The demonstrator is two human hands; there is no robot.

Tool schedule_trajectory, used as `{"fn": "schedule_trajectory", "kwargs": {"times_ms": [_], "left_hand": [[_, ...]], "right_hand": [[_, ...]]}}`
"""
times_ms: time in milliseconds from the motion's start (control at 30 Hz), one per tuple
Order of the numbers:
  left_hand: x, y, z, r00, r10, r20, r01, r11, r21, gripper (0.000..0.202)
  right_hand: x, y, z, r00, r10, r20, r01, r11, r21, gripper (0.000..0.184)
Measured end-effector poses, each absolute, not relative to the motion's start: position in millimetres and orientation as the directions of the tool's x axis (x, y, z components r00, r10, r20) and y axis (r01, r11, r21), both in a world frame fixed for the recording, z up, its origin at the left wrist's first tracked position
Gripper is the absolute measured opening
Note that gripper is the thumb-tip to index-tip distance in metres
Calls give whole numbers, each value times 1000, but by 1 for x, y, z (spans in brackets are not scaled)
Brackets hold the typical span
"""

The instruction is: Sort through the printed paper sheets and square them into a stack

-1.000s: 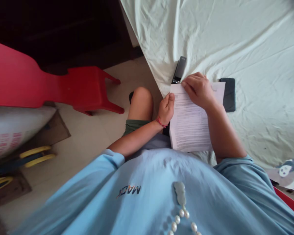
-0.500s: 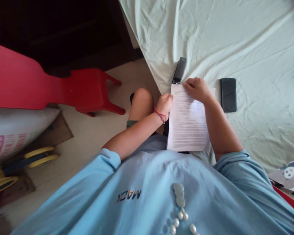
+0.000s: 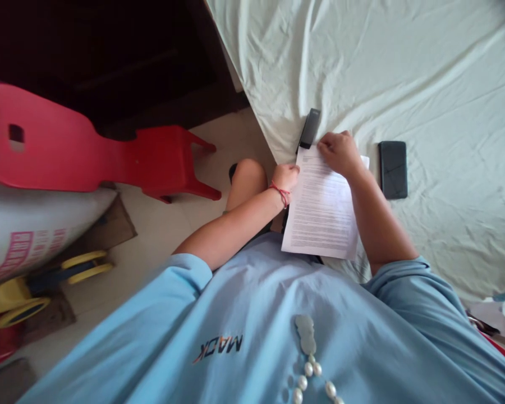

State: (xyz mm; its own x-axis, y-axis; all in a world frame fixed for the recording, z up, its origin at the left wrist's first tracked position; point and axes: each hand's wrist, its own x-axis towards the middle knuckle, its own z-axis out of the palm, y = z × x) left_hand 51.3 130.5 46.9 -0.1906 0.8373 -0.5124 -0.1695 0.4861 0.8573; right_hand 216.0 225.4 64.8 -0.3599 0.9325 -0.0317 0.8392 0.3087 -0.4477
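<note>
A stack of printed paper (image 3: 320,207) lies at the bed's edge, its lower end near my shirt. My left hand (image 3: 286,177), with a red string at the wrist, pinches the stack's left edge near the top. At the top edge, my right hand (image 3: 340,152) is closed on the paper with its thumb and fingers. A black stapler (image 3: 310,128) rests on the sheet just beyond, its front end over the paper's top left corner. Whether the corner sits fully inside the stapler's jaws is too small to tell.
A black phone (image 3: 393,169) lies on the pale green bedsheet (image 3: 374,73) to the right of the paper. On the left stand a red plastic chair (image 3: 164,160), a large printed sack (image 3: 37,230) and a yellow and blue wheeled object (image 3: 46,286) on the floor.
The paper has moved slightly up and tilted, so its top left corner now meets the stapler's front end. Both hands keep their hold. The view has shifted a little.
</note>
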Motion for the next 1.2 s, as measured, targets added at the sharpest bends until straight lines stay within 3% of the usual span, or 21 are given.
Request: {"fn": "schedule_trajectory", "kwargs": {"times_ms": [167, 333, 467, 733, 833, 1033, 1133, 1200], "left_hand": [[51, 127, 46, -237, 861, -450, 27, 469, 883, 37], [51, 125, 47, -245, 843, -479, 71, 508, 858, 38], [50, 125, 47, -224, 857, -464, 104, 494, 863, 36], [46, 125, 50, -214, 880, -425, 207, 466, 860, 36], [48, 125, 52, -228, 882, -414, 200, 458, 866, 37], [51, 128, 60, -226, 865, -448, 226, 494, 840, 41], [50, 129, 65, -222, 873, -434, 291, 484, 825, 45], [49, 129, 66, -209, 883, -420, 306, 467, 830, 44]], "right_hand": [[195, 234, 70, -341, 928, 150, 783, 369, -502, 50], [167, 257, 63, -403, 913, 62, 781, 379, -496, 68], [159, 257, 64, -479, 877, -33, 793, 416, -445, 68], [156, 244, 64, -476, 879, -27, 825, 435, -362, 65], [157, 247, 66, -453, 891, 40, 813, 431, -392, 67], [217, 233, 109, -155, 963, 220, 839, 246, -486, 69], [276, 207, 119, 120, 962, 244, 895, 1, -447, 74], [314, 186, 112, 299, 933, 199, 887, -196, -417, 89]]}}
